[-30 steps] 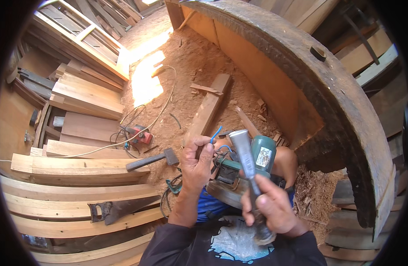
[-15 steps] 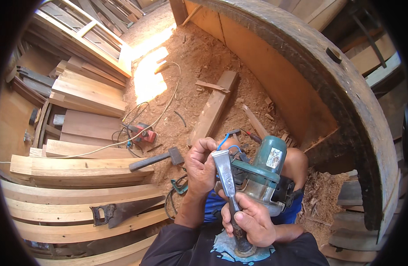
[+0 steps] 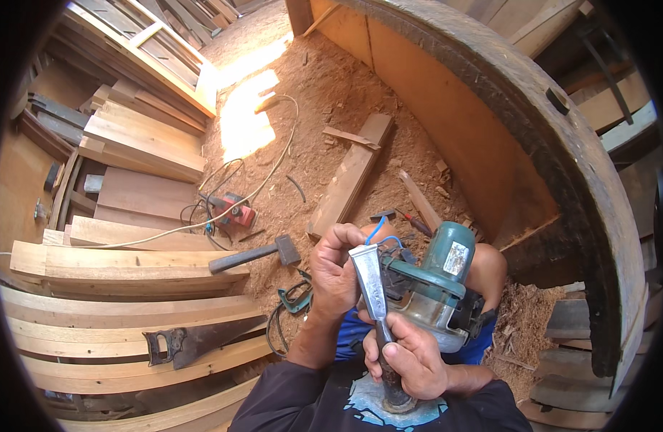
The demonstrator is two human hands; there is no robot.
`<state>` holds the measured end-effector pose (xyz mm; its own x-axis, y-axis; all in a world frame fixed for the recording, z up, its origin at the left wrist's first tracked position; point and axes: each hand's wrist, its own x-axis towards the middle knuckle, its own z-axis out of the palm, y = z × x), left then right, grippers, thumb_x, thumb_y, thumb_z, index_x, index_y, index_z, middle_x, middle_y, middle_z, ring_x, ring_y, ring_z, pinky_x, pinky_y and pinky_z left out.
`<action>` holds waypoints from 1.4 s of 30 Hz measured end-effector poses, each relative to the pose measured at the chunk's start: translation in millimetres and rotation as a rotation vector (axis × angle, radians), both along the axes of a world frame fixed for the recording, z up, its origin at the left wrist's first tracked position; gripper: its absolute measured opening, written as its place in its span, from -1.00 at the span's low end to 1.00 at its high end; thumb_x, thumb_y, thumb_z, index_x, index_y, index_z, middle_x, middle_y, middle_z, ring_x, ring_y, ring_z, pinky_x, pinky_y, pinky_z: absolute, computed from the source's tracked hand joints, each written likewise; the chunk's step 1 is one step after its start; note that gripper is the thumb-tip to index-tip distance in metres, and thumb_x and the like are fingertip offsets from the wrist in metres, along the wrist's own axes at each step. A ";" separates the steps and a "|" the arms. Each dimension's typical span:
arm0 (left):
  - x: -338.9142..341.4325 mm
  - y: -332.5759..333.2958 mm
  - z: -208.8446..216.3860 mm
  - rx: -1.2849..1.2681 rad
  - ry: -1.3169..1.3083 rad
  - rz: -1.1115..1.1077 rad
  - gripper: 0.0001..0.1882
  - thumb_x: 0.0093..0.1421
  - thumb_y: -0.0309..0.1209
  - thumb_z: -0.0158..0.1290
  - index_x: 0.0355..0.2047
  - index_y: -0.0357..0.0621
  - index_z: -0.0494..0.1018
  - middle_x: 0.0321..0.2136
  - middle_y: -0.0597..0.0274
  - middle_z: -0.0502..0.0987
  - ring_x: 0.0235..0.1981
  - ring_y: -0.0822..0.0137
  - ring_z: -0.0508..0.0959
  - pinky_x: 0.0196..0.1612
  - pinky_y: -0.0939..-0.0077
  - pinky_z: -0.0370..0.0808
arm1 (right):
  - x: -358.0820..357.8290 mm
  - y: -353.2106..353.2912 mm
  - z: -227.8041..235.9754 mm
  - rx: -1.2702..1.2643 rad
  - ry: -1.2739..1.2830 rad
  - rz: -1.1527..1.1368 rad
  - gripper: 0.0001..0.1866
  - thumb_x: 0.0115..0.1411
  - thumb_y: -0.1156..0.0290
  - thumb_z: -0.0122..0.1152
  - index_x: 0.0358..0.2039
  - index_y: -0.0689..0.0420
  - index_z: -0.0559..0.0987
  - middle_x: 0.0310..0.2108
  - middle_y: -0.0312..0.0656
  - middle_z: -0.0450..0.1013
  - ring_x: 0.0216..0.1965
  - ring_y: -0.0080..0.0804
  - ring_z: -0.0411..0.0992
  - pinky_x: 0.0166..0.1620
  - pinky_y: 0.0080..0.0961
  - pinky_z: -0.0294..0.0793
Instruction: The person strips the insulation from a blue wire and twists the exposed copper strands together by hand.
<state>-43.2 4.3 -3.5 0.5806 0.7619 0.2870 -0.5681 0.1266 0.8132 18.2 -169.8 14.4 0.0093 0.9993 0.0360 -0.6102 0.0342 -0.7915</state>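
Note:
A chisel [image 3: 371, 279] with a wide metal blade points away from me, its dark handle end close to my shirt. My right hand [image 3: 410, 358] is wrapped round the handle. Beside the upper blade, my left hand [image 3: 336, 270] has its fingers curled together near the cutting edge; whatever they pinch, if anything, is hidden. Just right of the blade, a green power tool [image 3: 445, 252] with a cylindrical motor housing sits by my bent leg. A blue cord [image 3: 377, 229] loops up behind the chisel tip.
A mallet [image 3: 256, 254] and a handsaw [image 3: 194, 342] lie on curved timbers [image 3: 79, 338] at left. Beyond are a red power tool [image 3: 234, 210] with cords and a thick board [image 3: 349, 176] on the shavings. A large curved wooden piece [image 3: 518, 115] arches along the right.
The view has shifted slightly. The chisel and both hands stay nearly in place, with the chisel tip a little farther right in view.

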 end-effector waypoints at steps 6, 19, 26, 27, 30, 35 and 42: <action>-1.9 3.8 -5.3 0.000 -0.031 -0.049 -0.79 0.37 -0.38 0.18 -0.17 -0.21 0.39 -0.20 0.13 0.63 -0.22 0.47 0.65 -0.12 0.57 0.63 | -2.2 0.4 -1.4 -0.007 0.027 -0.006 -0.43 0.52 0.35 -0.19 0.39 0.40 0.04 -0.20 -0.17 0.35 -0.32 -0.58 0.34 -0.26 -0.59 0.47; 2.0 -1.8 -1.7 -0.005 -0.048 -0.051 -0.79 0.36 -0.38 0.19 -0.19 -0.22 0.39 -0.18 0.10 0.62 -0.21 0.52 0.61 -0.11 0.57 0.60 | -1.0 -3.0 -0.7 -0.028 0.024 -0.031 -0.38 0.49 0.27 -0.08 0.39 0.40 0.10 -0.22 -0.16 0.35 -0.34 -0.50 0.39 -0.24 -0.51 0.49; -3.7 2.0 -8.9 0.122 0.006 -0.003 -0.79 0.38 -0.39 0.16 -0.17 -0.23 0.38 -0.16 0.13 0.60 -0.16 0.45 0.62 -0.03 0.52 0.58 | 6.1 -5.3 -0.6 -0.032 0.137 0.043 -0.37 0.50 0.24 -0.06 0.40 0.37 0.10 -0.25 -0.19 0.33 -0.36 -0.50 0.38 -0.25 -0.48 0.48; -4.2 2.3 -8.7 0.164 0.031 0.021 -0.79 0.38 -0.38 0.16 -0.17 -0.23 0.37 -0.16 0.12 0.60 -0.16 0.43 0.62 -0.02 0.50 0.58 | 6.3 -5.5 -0.6 -0.025 0.171 0.049 -0.37 0.49 0.24 -0.05 0.40 0.37 0.11 -0.25 -0.19 0.33 -0.36 -0.50 0.38 -0.25 -0.48 0.48; -1.4 3.2 -4.2 0.233 -0.017 0.022 -0.78 0.38 -0.37 0.15 -0.17 -0.24 0.37 -0.16 0.10 0.58 -0.13 0.40 0.62 0.00 0.47 0.57 | 5.8 -6.7 -0.7 -0.021 0.203 0.043 -0.37 0.49 0.24 -0.03 0.39 0.38 0.13 -0.25 -0.19 0.33 -0.37 -0.50 0.38 -0.26 -0.48 0.48; 0.9 1.5 -7.5 0.211 -0.044 0.000 -0.83 0.40 -0.42 0.10 -0.18 -0.25 0.37 -0.16 0.07 0.56 -0.07 0.36 0.61 0.02 0.45 0.55 | 0.3 -8.6 -3.3 -0.006 0.189 -0.019 -0.37 0.49 0.24 -0.01 0.38 0.39 0.16 -0.26 -0.17 0.35 -0.38 -0.49 0.40 -0.28 -0.48 0.48; 5.3 -4.4 -5.1 0.160 -0.058 -0.007 -0.92 0.40 -0.51 0.01 -0.16 -0.26 0.38 -0.15 0.04 0.56 -0.13 0.40 0.59 0.00 0.45 0.55 | -7.0 -8.9 -10.2 0.030 0.199 -0.069 -0.39 0.49 0.27 -0.04 0.37 0.42 0.15 -0.24 -0.15 0.37 -0.37 -0.49 0.41 -0.28 -0.52 0.46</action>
